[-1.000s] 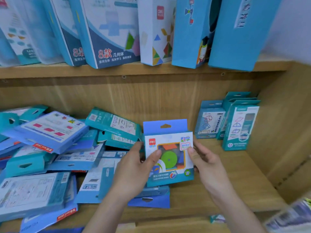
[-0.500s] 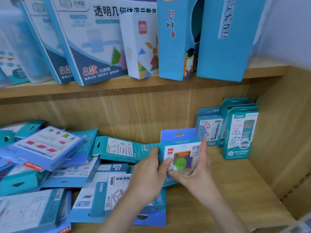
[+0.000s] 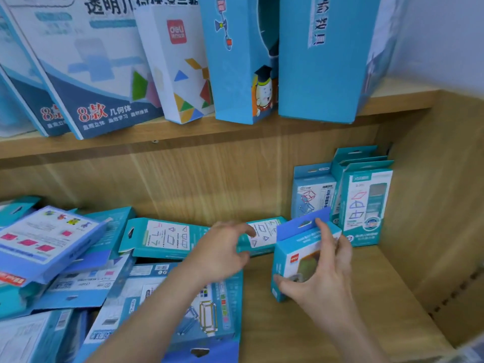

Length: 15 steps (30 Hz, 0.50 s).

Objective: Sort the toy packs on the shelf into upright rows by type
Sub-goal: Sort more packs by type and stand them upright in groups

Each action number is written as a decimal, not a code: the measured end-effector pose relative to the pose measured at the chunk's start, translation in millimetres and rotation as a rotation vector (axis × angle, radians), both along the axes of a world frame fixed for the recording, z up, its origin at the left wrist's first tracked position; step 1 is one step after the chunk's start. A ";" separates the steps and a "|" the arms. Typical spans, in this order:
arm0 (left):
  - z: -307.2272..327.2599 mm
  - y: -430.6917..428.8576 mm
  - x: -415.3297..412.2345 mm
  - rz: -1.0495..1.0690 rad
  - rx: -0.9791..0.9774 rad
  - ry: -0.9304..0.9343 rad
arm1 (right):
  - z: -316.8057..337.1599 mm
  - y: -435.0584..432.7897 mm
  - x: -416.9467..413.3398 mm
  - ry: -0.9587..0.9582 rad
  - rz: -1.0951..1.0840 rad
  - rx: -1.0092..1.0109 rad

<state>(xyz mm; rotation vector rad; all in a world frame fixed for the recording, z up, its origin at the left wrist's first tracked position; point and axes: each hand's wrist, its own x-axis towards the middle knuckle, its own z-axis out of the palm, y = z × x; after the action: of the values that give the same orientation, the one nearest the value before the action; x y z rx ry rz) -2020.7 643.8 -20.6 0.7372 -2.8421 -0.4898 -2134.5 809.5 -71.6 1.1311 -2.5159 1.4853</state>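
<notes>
My right hand (image 3: 324,273) grips a small blue toy pack (image 3: 293,254) with a hang tab and a window showing coloured shapes; it is upright on the lower shelf, just left of the standing packs (image 3: 365,203). My left hand (image 3: 222,251) hovers with loosely curled fingers over a teal pack (image 3: 162,238) that lies flat, and holds nothing. A jumbled heap of flat packs (image 3: 52,247) fills the left of the shelf.
Three teal packs stand upright at the back right, against the wooden side wall (image 3: 440,218). Bare shelf board (image 3: 327,331) lies at front right. The upper shelf (image 3: 209,132) holds large boxes leaning together.
My left hand has let go of the blue pack and drawn back left. My right hand has carried the pack rightward toward the standing packs and turned it.
</notes>
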 end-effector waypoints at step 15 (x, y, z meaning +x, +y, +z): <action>8.2 -35.7 3.1 0.144 -0.203 -0.152 | -6.7 -14.7 -6.2 0.074 -0.016 0.021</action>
<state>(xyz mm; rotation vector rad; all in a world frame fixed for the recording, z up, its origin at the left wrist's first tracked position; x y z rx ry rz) -2017.7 608.1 -12.4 0.9657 -2.8894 -0.1258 -2140.7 794.9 -78.3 1.1440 -2.4907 1.3899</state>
